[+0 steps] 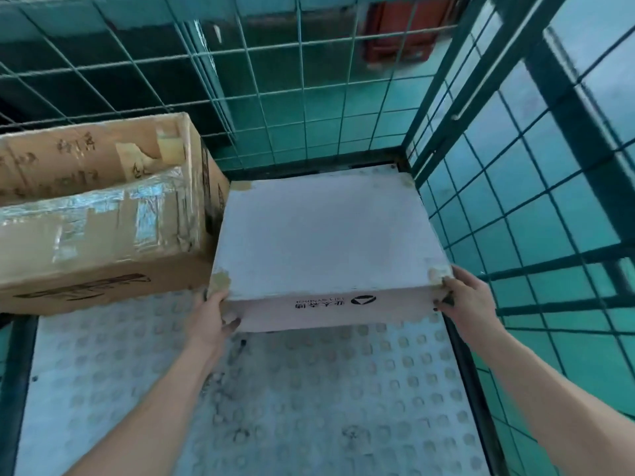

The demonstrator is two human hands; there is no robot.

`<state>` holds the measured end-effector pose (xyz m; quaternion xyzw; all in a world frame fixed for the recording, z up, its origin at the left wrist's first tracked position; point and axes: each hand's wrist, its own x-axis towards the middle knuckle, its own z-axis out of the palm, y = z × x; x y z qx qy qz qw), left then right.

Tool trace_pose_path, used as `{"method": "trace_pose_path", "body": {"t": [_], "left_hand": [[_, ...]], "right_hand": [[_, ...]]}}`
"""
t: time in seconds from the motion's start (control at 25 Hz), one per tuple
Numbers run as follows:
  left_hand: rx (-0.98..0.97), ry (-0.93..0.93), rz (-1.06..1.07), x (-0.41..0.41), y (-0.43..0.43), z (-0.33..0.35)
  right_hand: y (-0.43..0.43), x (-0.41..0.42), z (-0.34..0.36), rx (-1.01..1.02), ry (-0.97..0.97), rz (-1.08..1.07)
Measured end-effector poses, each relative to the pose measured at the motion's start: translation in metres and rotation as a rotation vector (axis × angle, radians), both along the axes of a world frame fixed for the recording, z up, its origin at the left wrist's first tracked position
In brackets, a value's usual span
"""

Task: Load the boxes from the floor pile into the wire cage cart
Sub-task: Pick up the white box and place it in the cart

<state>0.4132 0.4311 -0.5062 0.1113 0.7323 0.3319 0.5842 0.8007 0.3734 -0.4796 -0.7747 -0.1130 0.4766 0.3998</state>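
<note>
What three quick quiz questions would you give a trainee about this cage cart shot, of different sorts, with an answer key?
1. True or false: the left hand and the right hand both grip the white box at its near corners.
2. Where does the brown taped carton sit relative to the white box? A) on the person's left B) on the person's right C) on top of it
3. How many boxes show inside the wire cage cart?
Key: 1 true; 2 A; 3 two.
</note>
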Motion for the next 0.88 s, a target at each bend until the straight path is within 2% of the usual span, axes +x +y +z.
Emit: {"method": "trace_pose_path", "body": {"t": [0.28, 0.4, 0.52, 0.72, 0.88], "left_hand": [[0.018, -0.036, -0.045, -0.007, 0.011, -0.052], [-0.101, -0.048, -0.115, -0.007, 0.019, -0.061], [-0.112, -0.043, -0.101, -0.008, 0.023, -0.074], [0.009, 0.266, -0.149, 0.003, 0.047, -0.086], [-0.002, 0.281, -0.033, 0.008, 0.083, -0.093]], "right_hand": [[0.034, -0.004, -0.055, -0.003, -0.041, 0.119], [0.041, -0.003, -0.07, -0.122, 0.037, 0.145], [0.038, -0.006, -0.083, -0.198, 0.114, 0.184], [0.056, -0.02, -0.088, -0.109, -0.033, 0.235], [0.098, -0.022, -0.093, -0.118, -0.044, 0.314]]}}
